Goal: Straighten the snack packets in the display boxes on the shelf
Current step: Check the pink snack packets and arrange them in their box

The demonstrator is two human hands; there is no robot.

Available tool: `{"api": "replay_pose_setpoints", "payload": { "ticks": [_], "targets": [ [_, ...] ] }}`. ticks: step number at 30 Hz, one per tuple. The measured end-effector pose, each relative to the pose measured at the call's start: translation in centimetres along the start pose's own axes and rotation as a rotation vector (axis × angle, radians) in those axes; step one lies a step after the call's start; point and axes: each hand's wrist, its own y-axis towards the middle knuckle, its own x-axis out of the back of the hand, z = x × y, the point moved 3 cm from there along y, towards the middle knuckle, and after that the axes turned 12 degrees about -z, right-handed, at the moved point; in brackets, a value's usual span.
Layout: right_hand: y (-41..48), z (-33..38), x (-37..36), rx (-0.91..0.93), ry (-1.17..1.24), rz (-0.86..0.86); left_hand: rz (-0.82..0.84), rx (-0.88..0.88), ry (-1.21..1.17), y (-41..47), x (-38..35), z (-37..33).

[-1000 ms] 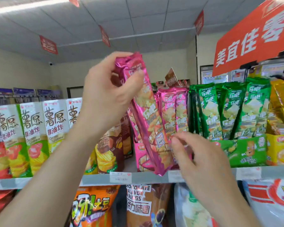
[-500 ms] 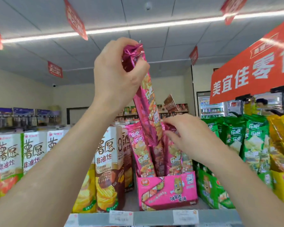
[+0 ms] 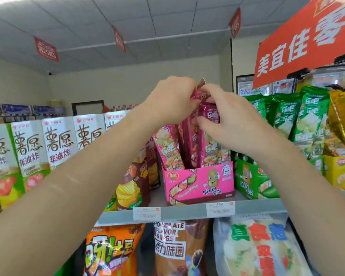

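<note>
A pink display box (image 3: 199, 182) stands on the grey shelf (image 3: 187, 212), holding several upright pink snack packets (image 3: 167, 148). My left hand (image 3: 171, 100) pinches the top of one pink packet (image 3: 193, 140) that stands down in the box. My right hand (image 3: 225, 120) grips the tops of the packets beside it, fingers curled over them. Both hands meet above the box. A green display box (image 3: 249, 182) with green packets (image 3: 311, 116) stands to the right.
White and green snack cartons (image 3: 58, 142) line the shelf's left side, brown chip bags (image 3: 135, 182) next to the pink box. A yellow box (image 3: 341, 170) stands far right. Large bags (image 3: 255, 248) fill the lower shelf. A red sign (image 3: 307, 38) hangs overhead.
My left hand has lowered the raised pink packet down into the pink box. My right hand moved up onto the packet tops. The view tilted down slightly.
</note>
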Motion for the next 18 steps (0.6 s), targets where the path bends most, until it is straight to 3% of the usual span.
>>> {"api": "replay_pose_setpoints", "payload": {
  "ticks": [4, 7, 12, 16, 18],
  "targets": [
    [-0.5, -0.3, -1.1, -0.008, -0.084, -0.033, 0.353, 0.218, -0.446, 0.0, -0.5, 0.0],
    [-0.5, -0.4, -2.1, -0.022, -0.209, -0.096, 0.422, 0.303, -0.644, 0.0, -0.5, 0.6],
    [-0.6, -0.4, -3.6, 0.010, -0.326, -0.187, 0.280, 0.122, -0.401, 0.0, -1.7, 1.1],
    [-0.5, -1.1, -3.8, 0.024, -0.328, -0.194, 0.094, -0.093, 0.024, 1.1, -2.2, 1.3],
    [-0.5, -1.4, -3.9, 0.016, -0.294, -0.202, 0.142, -0.067, 0.148, 1.5, -3.2, 1.4]
  ]
}}
